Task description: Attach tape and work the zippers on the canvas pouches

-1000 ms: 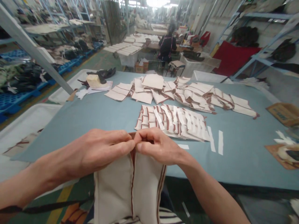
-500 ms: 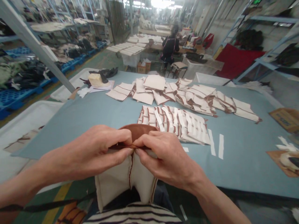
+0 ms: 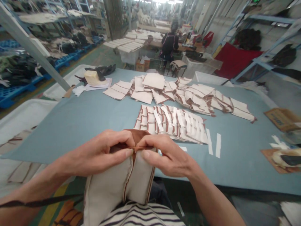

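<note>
Cloth piece [image 3: 105, 185]: held up between striped shirt [image 3: 143, 216] and tabletop [image 3: 70, 131].
Left hand [image 3: 101, 153]: brown top [image 3: 137, 135] is pinched in its grip.
Right hand [image 3: 170, 156]: same top is pinched just beside.
White strips [image 3: 218, 146]: laid on and near cream pieces [image 3: 171, 131].

I'm in a sewing workshop: stitched cream pieces [image 3: 154, 81] lie on my blue worktable [image 3: 94, 114] at twelve o'clock, a co-worker [image 3: 169, 43] beyond them, loaded blue pallets [image 3: 5, 100] at ten, metal shelving [image 3: 272, 19] at two.
</note>
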Demonstrator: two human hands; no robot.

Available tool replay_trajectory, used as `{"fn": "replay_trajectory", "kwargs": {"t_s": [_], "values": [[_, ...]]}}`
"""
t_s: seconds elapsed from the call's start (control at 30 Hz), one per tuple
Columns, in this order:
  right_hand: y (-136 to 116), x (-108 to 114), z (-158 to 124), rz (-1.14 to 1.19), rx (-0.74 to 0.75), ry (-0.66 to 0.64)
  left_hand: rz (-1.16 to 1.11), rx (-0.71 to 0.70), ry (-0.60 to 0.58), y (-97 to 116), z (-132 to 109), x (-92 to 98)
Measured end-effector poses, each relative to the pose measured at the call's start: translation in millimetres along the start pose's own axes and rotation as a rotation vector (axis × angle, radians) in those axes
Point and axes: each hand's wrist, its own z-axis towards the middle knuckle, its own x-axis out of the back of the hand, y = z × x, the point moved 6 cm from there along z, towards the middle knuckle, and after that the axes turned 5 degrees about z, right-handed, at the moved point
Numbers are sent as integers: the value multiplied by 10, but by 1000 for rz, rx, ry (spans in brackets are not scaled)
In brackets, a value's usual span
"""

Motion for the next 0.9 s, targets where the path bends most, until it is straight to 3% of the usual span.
{"fn": "replay_trajectory", "kwargs": {"t_s": [0.17,0.27,0.37,0.5,0.57,0.67,0.9], "values": [[51,-114,218,156,34,23,178,-25,26,-58,26,108],[82,-147,241,247,45,3,68,10,-65,-196,67,222],[108,12,190,198,75,91,-105,55,-100,-370,60,368],[285,247,192,-8,16,189,-241,139,43,-529,-29,509],[419,243,240,-60,-37,167,-239,152,64,-522,-69,485],[563,113,311,-68,-52,110,-239,142,-5,-453,-99,389],[671,-93,382,-49,-21,100,-292,209,-64,-459,-184,348]]}}
